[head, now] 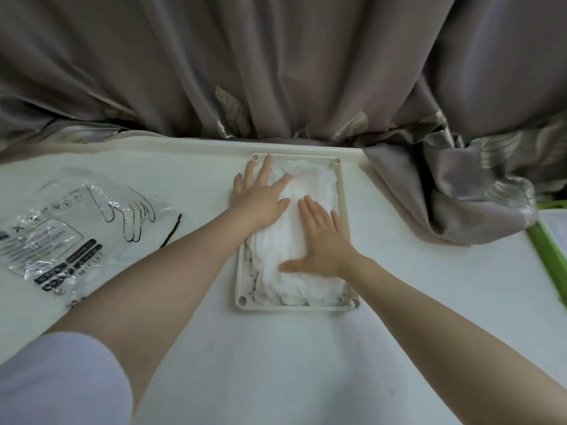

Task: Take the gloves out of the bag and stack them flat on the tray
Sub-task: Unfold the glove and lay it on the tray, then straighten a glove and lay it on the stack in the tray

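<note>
A pile of white gloves (310, 185) lies in a cream rectangular tray (294, 307) in the middle of the white table. My left hand (260, 197) lies flat with straight fingers on the far left part of the pile, its fingertips reaching the tray's far rim. Flat on the near right part of the pile presses my right hand (322, 240), fingers straight and thumb out to the left. The clear plastic bag (70, 228), printed with a glove outline and black labels, lies flat on the table at the left.
A thin black tie (171, 230) lies beside the bag. Grey curtain fabric (460, 191) hangs behind the table and spills onto its right part. A green-edged item (549, 259) sits at the right edge.
</note>
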